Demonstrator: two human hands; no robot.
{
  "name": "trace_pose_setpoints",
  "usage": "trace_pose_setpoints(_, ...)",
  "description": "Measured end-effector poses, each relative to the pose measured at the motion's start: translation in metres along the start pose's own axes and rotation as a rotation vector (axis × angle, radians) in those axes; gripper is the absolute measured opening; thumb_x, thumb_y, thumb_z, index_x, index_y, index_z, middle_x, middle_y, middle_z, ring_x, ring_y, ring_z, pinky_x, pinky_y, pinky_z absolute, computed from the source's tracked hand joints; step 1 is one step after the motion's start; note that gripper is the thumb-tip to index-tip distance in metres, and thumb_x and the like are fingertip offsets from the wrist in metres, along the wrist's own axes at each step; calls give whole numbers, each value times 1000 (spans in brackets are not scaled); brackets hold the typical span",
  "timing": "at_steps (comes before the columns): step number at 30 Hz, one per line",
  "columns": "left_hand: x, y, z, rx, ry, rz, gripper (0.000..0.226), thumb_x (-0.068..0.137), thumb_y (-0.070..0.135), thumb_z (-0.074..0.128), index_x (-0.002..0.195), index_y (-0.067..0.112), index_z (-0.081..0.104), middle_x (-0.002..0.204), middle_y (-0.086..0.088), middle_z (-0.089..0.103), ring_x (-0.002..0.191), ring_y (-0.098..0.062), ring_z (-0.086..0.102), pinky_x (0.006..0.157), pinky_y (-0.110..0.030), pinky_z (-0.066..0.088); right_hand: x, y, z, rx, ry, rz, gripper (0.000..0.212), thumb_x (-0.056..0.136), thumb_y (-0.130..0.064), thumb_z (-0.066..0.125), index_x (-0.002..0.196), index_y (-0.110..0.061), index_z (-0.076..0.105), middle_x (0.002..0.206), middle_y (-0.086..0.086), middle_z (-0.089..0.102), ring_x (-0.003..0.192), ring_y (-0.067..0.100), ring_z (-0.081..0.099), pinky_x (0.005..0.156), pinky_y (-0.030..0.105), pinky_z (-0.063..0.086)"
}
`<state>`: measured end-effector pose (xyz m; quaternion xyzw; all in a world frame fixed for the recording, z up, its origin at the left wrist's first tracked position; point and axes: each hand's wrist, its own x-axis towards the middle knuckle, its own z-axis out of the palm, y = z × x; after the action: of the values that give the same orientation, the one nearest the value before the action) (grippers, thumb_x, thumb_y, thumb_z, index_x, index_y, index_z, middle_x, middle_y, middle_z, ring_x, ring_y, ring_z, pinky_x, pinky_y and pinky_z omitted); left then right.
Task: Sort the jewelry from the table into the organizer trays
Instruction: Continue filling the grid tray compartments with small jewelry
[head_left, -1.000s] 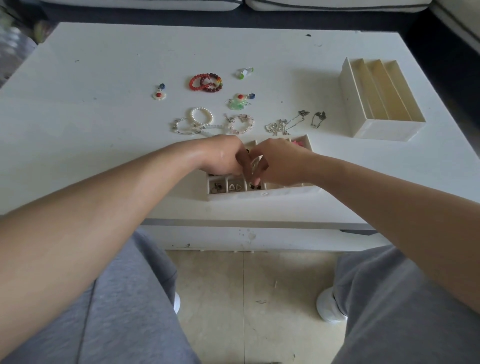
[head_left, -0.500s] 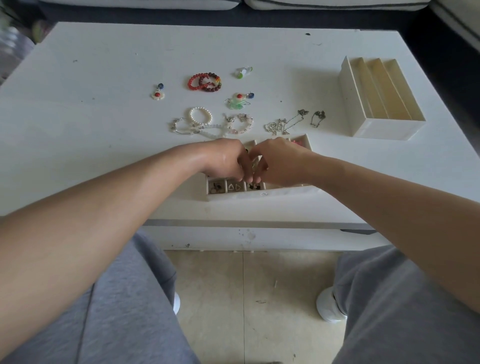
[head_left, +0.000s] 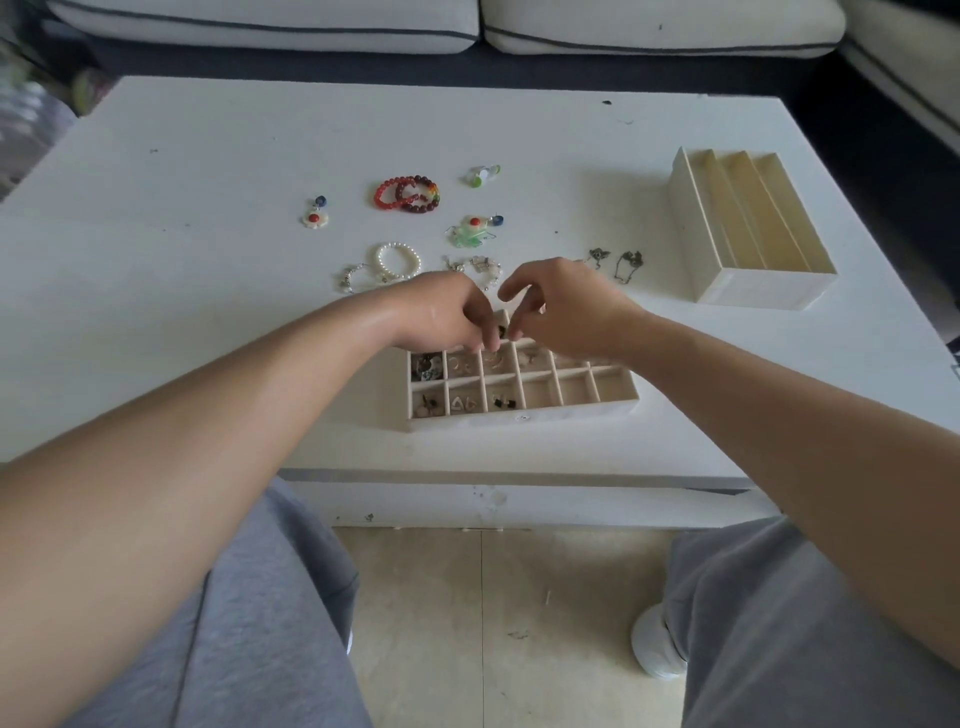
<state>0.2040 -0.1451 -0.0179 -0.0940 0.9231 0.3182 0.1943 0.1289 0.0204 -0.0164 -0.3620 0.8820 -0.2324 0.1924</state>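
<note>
Matt white table (head_left: 208, 171), glossy red bead bracelets (head_left: 407, 193), pearly bracelet (head_left: 398, 261), dull metal chains (head_left: 628, 262), velvety-looking cream tray (head_left: 522, 417).

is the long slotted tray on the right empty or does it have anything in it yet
Empty: the slotted tray shows only bare cream floor in all three long channels, with nothing lying in them.

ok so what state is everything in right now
grid tray, part filled, near-right cells empty
slotted tray, empty
red bead bracelets, overlapping, unsorted on table
pearl bracelet, unsorted on table
left hand, fingers curled over grid tray, hold unclear
right hand, fingers curled over grid tray, hold unclear
</note>
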Motion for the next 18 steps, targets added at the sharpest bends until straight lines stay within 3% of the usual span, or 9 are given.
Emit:
trace_pose_setpoints(3,9,-4,-8,-65,66,-19,29,90,6,57,85,27,78,86,3,74,75,-13,62,69,-32,53,18,7,-5,54,105,19,36,89,-8,50,116,-21,69,99,-4,74,84,14,63,64,22,46)
trace_pose_setpoints(7,26,-10,-15,-97,207,-42,27,89,5,59,86,25,77,89,2,73,67,-13,59,60,-25,48,44,18,-12,139,202,71,34,93,-5,49,111,-21,73,104,-3,73,79,13,62,51,11,40)
trace_pose_setpoints(9,37,-14,-18,-103,276,-54,26,90,7,61,84,28,76,97,6,72,82,-15,67,75,-31,56,58,25,-15,160,224,97,34,96,-5,47,111,-20,73,105,-1,73,74,11,62,54,15,42)
trace_pose_setpoints(12,52,-20,-17,-43,359,-91,24,91,10,62,87,30,74,106,7,70,102,-17,66,96,-35,53,74,37,-17,162,239,139,35,97,-3,45,112,-19,73,111,0,72,79,17,65,53,14,41)
trace_pose_setpoints(15,67,-26,-19,-24,454,-141,22,90,12,63,95,30,74,111,7,70,103,-19,65,96,-40,54,94,47,-15,162,266,169,37,97,-3,43,114,-19,72,117,-1,70,87,16,62,60,15,42)
trace_pose_setpoints(18,79,-32,-24,-40,538,-193,24,91,13,63,108,29,70,113,6,69,103,-20,64,93,-40,54,115,55,-9,150,261,168,36,98,-6,43,116,-20,71,122,0,67,82,17,60,60,18,42)
